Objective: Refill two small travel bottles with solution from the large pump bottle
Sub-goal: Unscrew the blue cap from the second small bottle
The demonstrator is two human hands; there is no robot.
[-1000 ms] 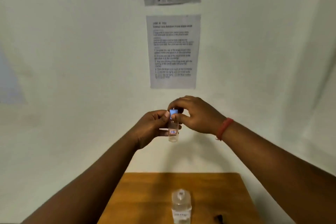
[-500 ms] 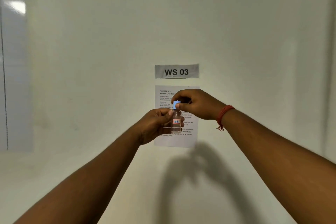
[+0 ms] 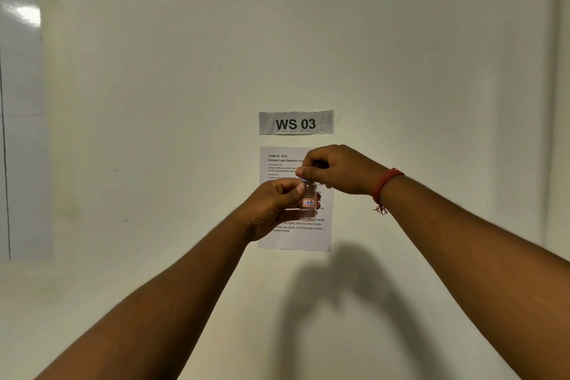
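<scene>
A small clear travel bottle (image 3: 309, 199) with a red-framed label hangs upright in mid-air in front of the wall. My left hand (image 3: 271, 208) grips its body from the left side. My right hand (image 3: 334, 170) pinches its blue cap from above; the cap is almost fully hidden under the fingers. The large pump bottle and the second travel bottle are out of view.
A "WS 03" sign (image 3: 296, 123) and a printed instruction sheet (image 3: 294, 237) hang on the white wall behind my hands. A glossy board (image 3: 20, 117) is on the wall at far left. The table is out of view.
The view has tilted upward, so the wooden table and the large bottle dropped out of sight. Both hands stay on the small bottle, the right fingers now covering the blue cap.
</scene>
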